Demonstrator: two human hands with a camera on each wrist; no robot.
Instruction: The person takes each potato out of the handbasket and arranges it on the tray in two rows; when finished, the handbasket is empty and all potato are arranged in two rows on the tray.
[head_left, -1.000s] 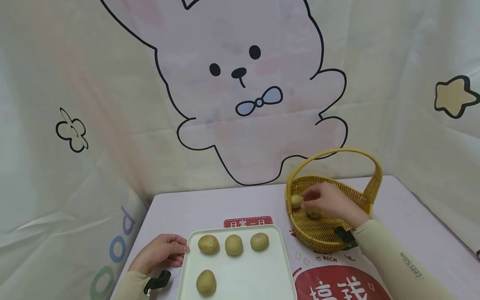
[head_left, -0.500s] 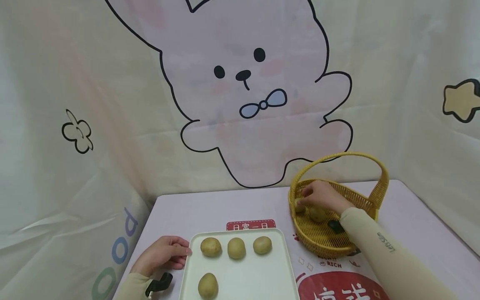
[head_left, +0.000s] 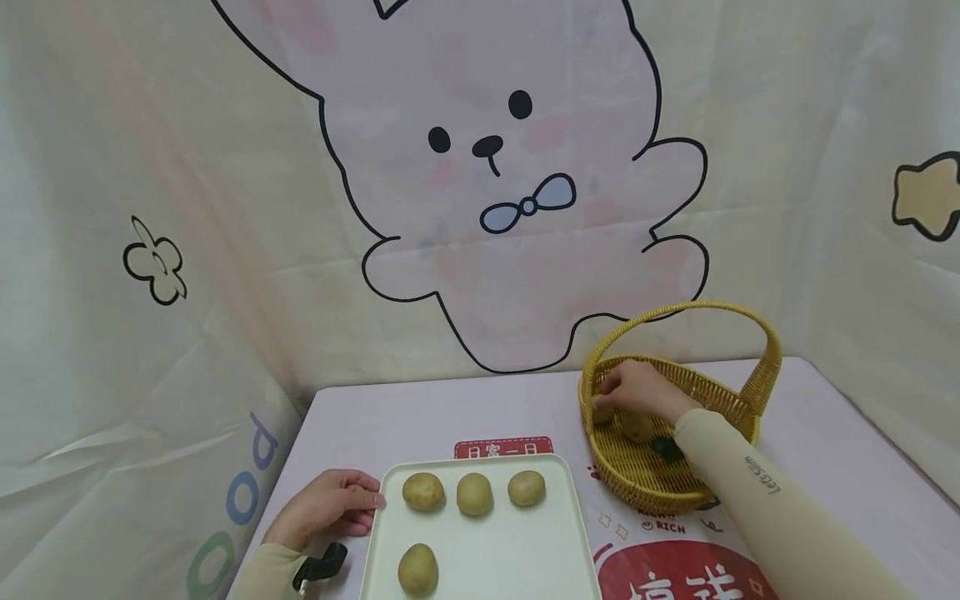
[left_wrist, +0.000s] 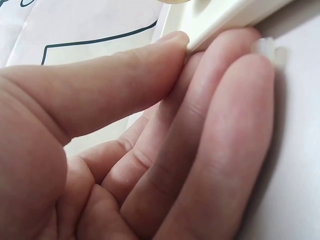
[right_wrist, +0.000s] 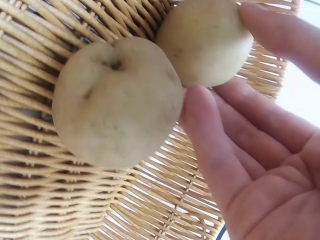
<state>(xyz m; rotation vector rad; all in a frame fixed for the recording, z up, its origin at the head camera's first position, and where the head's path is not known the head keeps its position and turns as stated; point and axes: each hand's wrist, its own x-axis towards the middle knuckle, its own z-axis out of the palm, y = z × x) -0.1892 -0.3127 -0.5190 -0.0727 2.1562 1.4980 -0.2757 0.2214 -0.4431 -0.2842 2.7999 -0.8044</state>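
My right hand is inside the yellow wicker basket. Its thumb and fingers pinch a potato by the basket's left wall. A second potato lies close beside it, touched or nearly touched by one fingertip; this potato is partly covered by the hand in the head view. At the left, my left hand pinches the rim of a white tray, thumb on top and fingers against the outer side. On the tray sit several potatoes, three in a back row and one potato nearer the front.
The basket's tall arched handle rises over the right forearm. A pale table with red printed patterns carries everything. Behind it hangs a curtain with a cartoon animal.
My right hand has reached a little further left and down onto the potato at the basket's wall, and its fingers have closed around it. The left hand keeps its hold on the tray.
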